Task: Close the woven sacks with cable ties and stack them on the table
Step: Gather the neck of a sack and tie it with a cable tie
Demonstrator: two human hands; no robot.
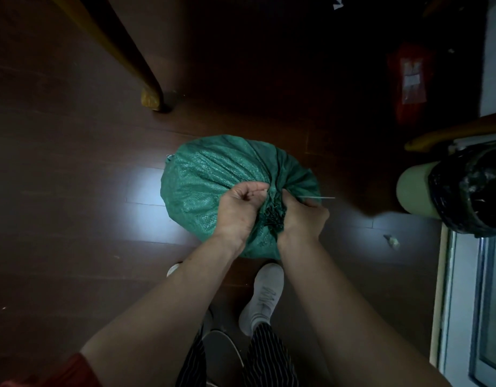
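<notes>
A full green woven sack [207, 180] stands on the dark wooden floor in front of my feet, its mouth gathered into a bunched neck between my hands. My left hand [241, 208] pinches the left side of that neck, fingers curled. On the right side of the neck, my right hand [304, 219] grips a thin pale cable tie [322, 197]. The tie's tail sticks out to the right past the fingers. How the tie runs around the neck is hidden by my hands.
A yellow wooden furniture leg [149, 99] stands behind the sack at the left. A green bin with a black liner [461, 191] is at the right, beside a white cabinet [473, 303]. A red packet [411, 82] lies at the back right. A small scrap [392, 241] is on the floor.
</notes>
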